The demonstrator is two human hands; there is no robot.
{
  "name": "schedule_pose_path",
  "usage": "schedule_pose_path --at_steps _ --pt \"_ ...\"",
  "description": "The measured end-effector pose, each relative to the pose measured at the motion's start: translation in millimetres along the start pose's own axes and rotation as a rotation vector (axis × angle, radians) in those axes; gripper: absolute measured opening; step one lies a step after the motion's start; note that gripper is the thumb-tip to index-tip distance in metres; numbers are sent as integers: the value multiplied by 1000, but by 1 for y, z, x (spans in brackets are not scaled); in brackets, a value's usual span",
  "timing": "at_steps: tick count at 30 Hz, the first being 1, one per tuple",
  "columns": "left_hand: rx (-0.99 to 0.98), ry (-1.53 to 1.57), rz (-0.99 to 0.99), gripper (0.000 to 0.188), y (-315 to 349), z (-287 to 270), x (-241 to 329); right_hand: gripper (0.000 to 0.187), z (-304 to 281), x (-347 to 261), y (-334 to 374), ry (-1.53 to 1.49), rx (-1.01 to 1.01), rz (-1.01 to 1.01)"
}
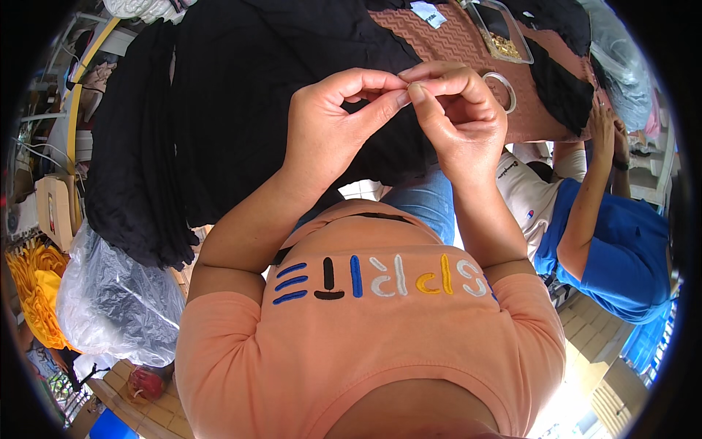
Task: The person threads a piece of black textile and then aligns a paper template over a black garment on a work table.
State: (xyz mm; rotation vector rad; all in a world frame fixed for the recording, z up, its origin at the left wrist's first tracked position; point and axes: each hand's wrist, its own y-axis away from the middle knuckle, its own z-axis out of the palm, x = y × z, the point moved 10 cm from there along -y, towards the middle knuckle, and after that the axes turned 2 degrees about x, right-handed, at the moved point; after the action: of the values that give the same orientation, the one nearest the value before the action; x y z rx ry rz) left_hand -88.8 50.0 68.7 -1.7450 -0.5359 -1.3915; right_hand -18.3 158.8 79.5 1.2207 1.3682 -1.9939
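Black fabric (241,88) lay heaped across the table, reaching its left edge; above it the left hand (329,124) and right hand (457,121) met, thumbs and forefingers pressed together on something too small to identify. Near the table's far right corner: a metal ring (502,91) on a brown patterned mat (453,40), beside a clear tray (504,33).

Table (468,44) w/ black cloth (241,80), clear box (501,29), ring (503,91).
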Motion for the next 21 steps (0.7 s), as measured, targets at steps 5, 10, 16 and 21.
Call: schedule_pose_path --at_steps 5,10,16,21 --pt "-1 8 -1 12 0 1 -1 12 -1 0 1 -21 6 -12" --pt "28 56 -38 12 -1 -1 -6 13 -2 -1 1 -21 5 -11" --pt "13 142 -42 17 -1 -2 -14 12 -2 8 2 -100 3 77" --pt "-119 140 0 22 -6 3 -6 8 2 33 4 -279 -80 397"
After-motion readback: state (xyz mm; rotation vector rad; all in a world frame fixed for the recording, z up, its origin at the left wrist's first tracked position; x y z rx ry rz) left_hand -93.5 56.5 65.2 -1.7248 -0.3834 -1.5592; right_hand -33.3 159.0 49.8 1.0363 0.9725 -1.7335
